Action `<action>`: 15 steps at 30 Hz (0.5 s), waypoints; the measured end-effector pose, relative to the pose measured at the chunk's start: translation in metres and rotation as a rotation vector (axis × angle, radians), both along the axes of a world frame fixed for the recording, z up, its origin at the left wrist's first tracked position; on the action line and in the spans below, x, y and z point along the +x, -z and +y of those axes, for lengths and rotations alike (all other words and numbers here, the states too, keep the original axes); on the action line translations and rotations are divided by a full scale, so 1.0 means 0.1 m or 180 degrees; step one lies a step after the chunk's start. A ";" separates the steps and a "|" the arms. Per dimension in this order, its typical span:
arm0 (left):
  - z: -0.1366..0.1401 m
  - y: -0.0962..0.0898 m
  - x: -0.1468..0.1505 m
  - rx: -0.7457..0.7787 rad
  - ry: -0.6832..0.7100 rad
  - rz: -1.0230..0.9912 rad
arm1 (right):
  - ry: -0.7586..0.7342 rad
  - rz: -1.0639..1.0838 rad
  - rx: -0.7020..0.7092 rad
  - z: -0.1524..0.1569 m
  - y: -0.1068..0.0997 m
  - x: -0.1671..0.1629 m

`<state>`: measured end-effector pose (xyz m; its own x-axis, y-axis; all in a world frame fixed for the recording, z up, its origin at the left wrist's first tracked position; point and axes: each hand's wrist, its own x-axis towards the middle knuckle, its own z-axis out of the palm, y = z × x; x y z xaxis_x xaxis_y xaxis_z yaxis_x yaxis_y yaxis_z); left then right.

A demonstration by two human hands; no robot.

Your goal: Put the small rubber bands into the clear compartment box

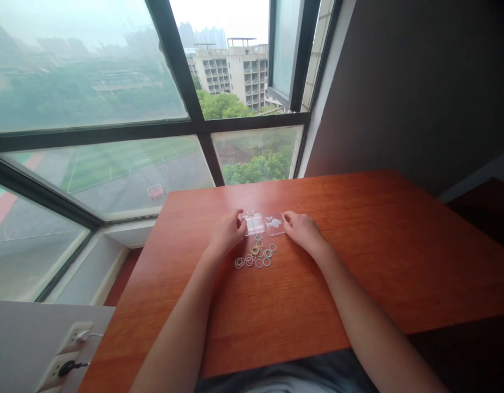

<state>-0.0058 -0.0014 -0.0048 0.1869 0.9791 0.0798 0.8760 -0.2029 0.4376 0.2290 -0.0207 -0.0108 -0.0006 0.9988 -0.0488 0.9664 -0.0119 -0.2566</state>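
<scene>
A: What are the two hands touching?

B: It looks like a small clear plastic case (260, 224), open and flat on the wooden bench (370, 229). One part is on the left and one is on the right. I can't tell if they are joined.

A: How are the hands holding it?

B: The left hand (228, 232) has its thumb and finger pinching the left side. The right hand (303, 228) pinches the right side the same way. So each grip is closed on an edge.

A: Why hold just the edges?

B: I think that stops it from sliding, and the middle can be seen. The right part has a white picture on it, but it's too small for me to tell what it is.

A: And those little circles?

B: Those are thin rings (259, 263), pale, yellow, pink and greenish. They lie loose in a bunch on the near side of the case, and some overlap. Maybe they are there so both hands can reach them easily.

A: What's behind the bench?

B: A big window (203, 126) on the far side. It probably gives the hands good light.
</scene>
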 end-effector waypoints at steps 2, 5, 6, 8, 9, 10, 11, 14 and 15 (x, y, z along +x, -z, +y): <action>-0.02 0.01 0.04 0.0008 0.0155 0.0042 | -0.0062 -0.0035 0.0028 -0.01 0.00 -0.03; -0.04 -0.02 0.06 -0.0027 0.0270 0.0069 | -0.0123 -0.0013 0.0028 -0.02 -0.01 -0.04; -0.05 -0.05 0.05 -0.0063 0.0286 0.0042 | -0.0131 0.0017 0.0010 -0.02 -0.02 -0.03; -0.06 -0.15 0.00 -0.0158 0.0250 -0.0001 | -0.0097 0.0091 -0.0008 -0.01 -0.03 -0.01; -0.07 -0.21 -0.04 -0.0222 0.0214 0.0011 | -0.0050 0.0135 0.0016 -0.01 -0.04 0.00; -0.09 -0.28 -0.09 -0.0276 0.0144 0.0093 | 0.0005 0.0191 0.0065 0.00 -0.05 0.02; -0.11 -0.35 -0.14 -0.0380 0.0094 0.0209 | 0.0050 0.0269 0.0131 0.00 -0.07 0.03; -0.20 -0.50 -0.23 -0.1475 0.0373 0.0375 | -0.0081 0.0638 0.0260 -0.02 -0.12 0.05; -0.24 -0.52 -0.24 -0.1830 0.0451 0.0348 | -0.0246 0.0788 0.0226 -0.03 -0.14 0.04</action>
